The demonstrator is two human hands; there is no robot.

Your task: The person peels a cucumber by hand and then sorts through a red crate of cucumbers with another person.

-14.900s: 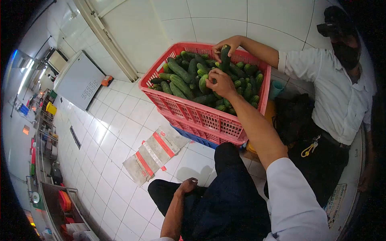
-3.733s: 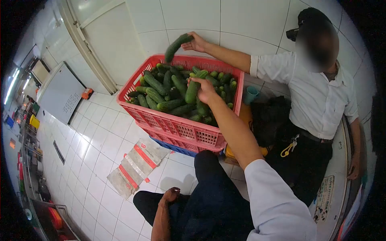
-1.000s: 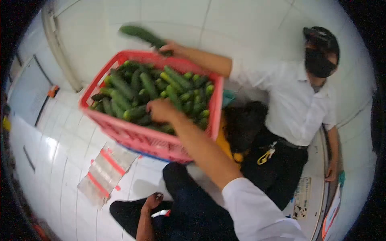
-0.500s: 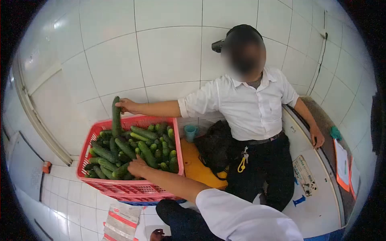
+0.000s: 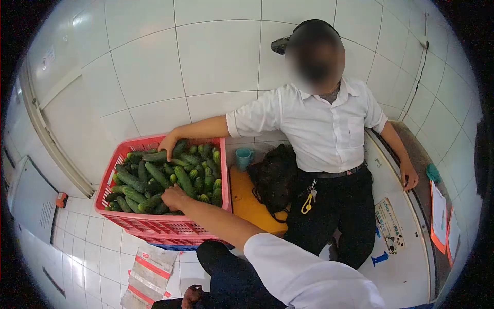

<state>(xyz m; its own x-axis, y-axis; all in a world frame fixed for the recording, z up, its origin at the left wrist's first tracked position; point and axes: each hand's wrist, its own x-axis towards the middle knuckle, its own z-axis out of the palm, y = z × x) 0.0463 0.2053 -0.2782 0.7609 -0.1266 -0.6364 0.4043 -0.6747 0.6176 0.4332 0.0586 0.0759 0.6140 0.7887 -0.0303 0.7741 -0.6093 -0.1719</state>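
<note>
My left hand [image 5: 191, 295] rests low on my dark trousers, too much cut off to tell how it is held. My right hand [image 5: 174, 198] lies palm-down with curled fingers on the cucumbers [image 5: 154, 175] near the front edge of the red crate [image 5: 154, 229]. Their long axes run mostly slantwise away from me toward the co-worker's hand [image 5: 168, 143] at the far edge.

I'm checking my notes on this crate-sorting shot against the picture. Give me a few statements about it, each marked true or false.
1. The right hand rests on the cucumbers in the red crate. True.
2. The crate is blue and holds tomatoes. False: the crate is red and holds green cucumbers.
3. The co-worker's hand lies at the crate's far rim. True.
4. The left hand is inside the crate. False: it is low at the bottom edge of the view, away from the crate.
5. A teal cup stands beside the crate. True.
</note>
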